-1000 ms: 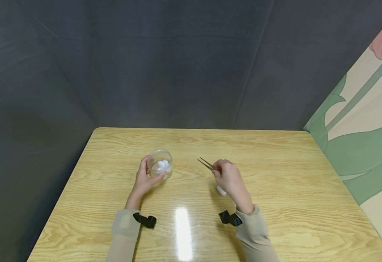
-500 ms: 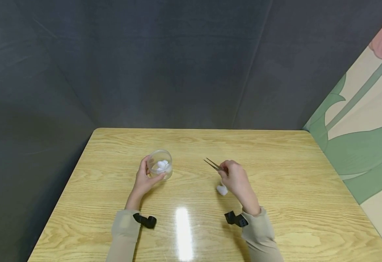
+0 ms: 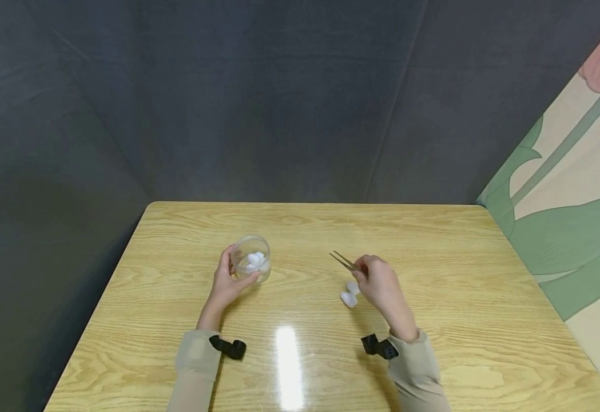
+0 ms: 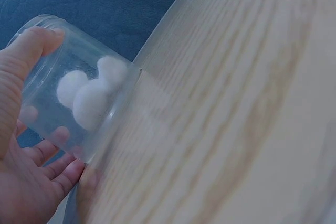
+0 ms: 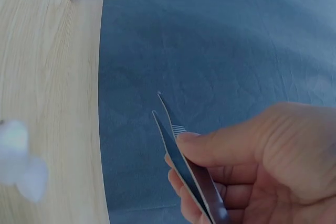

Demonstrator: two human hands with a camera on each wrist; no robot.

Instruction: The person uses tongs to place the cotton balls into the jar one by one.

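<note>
Cradling a clear jar (image 4: pixel 89 48), the left hand (image 3: pixel 231 283) has its fingers and thumb curled round the wall, the round mouth facing up and the base meeting the bench (image 3: pixel 459 286). Through the see-through side I make out three white cotton balls (image 4: pixel 89 106), soft, fuzzy-edged and rounded, bunched together low in the jar. Well apart from it, the right hand (image 3: pixel 382 284) pinches a pair of tweezers (image 5: pixel 203 178) between thumb and fingers; the two slim metal arms narrow to fine points that stand apart, aimed leftward and away from the person. Close ridges line the metal beside the thumb. Just beside that hand, on the jar's side of it, two loose cotton balls (image 3: pixel 349 299) sit on the bench, seeming to touch each other, matte and fluffy against pale wood with streaky grain. A bright, glossy streak of light lies between the forearms. Both arms wear beige sleeves (image 3: pixel 197 355), and smooth dark cloth (image 3: pixel 279 103) hangs beyond the bench's far edge.
</note>
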